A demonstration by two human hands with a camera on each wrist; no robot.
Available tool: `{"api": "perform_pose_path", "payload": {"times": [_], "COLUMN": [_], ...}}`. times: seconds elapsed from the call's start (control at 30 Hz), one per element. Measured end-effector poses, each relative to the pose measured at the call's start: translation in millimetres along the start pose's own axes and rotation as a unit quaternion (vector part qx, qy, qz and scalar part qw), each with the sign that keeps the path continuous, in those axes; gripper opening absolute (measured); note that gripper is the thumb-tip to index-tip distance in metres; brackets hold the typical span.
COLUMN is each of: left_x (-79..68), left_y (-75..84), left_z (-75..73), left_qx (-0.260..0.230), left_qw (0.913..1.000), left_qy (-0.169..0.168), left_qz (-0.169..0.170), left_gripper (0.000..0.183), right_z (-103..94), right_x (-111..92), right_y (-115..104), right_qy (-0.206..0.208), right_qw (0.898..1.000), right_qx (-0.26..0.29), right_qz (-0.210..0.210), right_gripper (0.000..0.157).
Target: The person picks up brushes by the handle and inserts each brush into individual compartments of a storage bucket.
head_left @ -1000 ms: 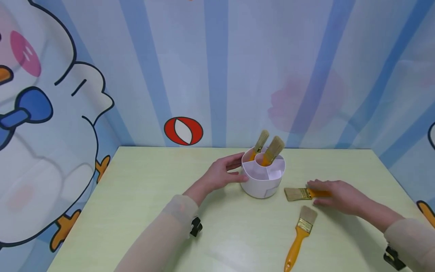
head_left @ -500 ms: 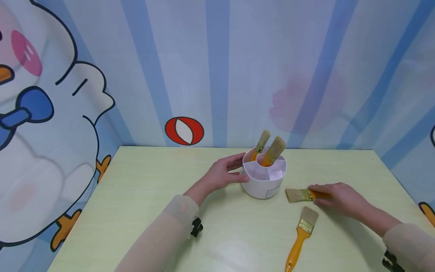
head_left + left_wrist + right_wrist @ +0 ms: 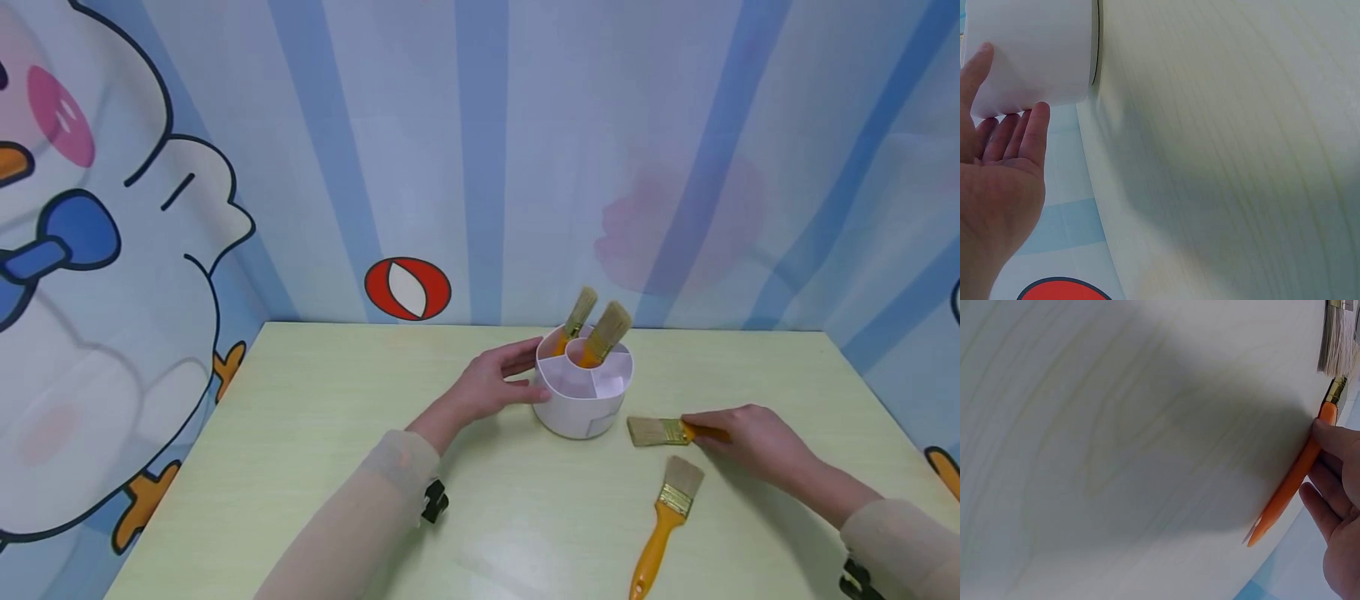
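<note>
Grips with the right hand (image 3: 753, 435) the orange handle of a flat paintbrush (image 3: 672, 431), with thumb and fingers pinched together on it close behind the brass-coloured ferrule. Points the tan bristles toward the left edge of the pale wood-grain table (image 3: 300, 408), with the handle roughly in line with the far edge. Cannot tell whether held clear of the tabletop or in contact with it.

Holds with the left hand (image 3: 495, 383), well apart from the right, a round white caddy (image 3: 573, 419), with the thumb on the near side of the wall and the fingertips against the left side. Set upright near the table's far edge, slightly right of that edge's middle, and divided inside into outer compartments around a round central cup. Contains two brushes, both bristles up and tilted toward the right edge: in the central cup, a wide paintbrush (image 3: 609, 327); in an outer compartment at the far left, a narrower-looking paintbrush (image 3: 581, 310).

Nearer than the gripped brush, apart from both hands: a loose paintbrush (image 3: 663, 527), laid on the table with bristles toward the far edge and orange handle toward the near edge.

Behind the far edge: a blue-striped backdrop (image 3: 480, 167), printed with a red-and-white ball (image 3: 407, 288). Beyond the left edge: a large white cartoon bird (image 3: 97, 333).
</note>
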State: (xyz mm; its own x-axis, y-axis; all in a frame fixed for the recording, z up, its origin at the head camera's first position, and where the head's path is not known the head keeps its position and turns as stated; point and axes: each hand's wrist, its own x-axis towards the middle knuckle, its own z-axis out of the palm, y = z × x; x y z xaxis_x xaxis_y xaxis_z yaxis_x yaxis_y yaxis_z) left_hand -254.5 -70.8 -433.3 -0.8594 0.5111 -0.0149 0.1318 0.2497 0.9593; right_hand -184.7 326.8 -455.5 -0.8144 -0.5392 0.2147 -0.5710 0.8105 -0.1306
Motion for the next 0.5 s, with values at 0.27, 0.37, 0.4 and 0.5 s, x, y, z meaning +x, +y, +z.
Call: {"api": "perform_pose_path", "payload": {"times": [0.27, 0.37, 0.4, 0.5], "left_x": [-1.5, -1.7, -1.9, -2.3], "left_y": [1.5, 2.2, 2.5, 3.6], "left_z": [-0.2, -0.2, -0.1, -0.1], "left_qx": [-0.001, 0.002, 0.002, 0.001], "left_qw": [1.0000, 1.0000, 1.0000, 1.0000], "left_qy": [-0.001, 0.000, 0.000, 0.000], "left_qz": [-0.001, -0.003, -0.003, -0.003], "left_gripper": [0.080, 0.080, 0.080, 0.080], "right_z": [4.2, 4.7, 4.7, 3.1], "right_x": [0.3, 0.2, 0.1, -0.4], "right_y": [-0.3, -0.5, -0.5, -1.0], "right_qy": [0.016, 0.025, 0.030, 0.046], "right_qw": [1.000, 1.000, 0.999, 0.999], "right_qx": [-0.009, -0.001, 0.003, 0.018], "right_qz": [0.007, 0.010, 0.011, 0.016], "right_gripper": [0.029, 0.028, 0.028, 0.028]}}
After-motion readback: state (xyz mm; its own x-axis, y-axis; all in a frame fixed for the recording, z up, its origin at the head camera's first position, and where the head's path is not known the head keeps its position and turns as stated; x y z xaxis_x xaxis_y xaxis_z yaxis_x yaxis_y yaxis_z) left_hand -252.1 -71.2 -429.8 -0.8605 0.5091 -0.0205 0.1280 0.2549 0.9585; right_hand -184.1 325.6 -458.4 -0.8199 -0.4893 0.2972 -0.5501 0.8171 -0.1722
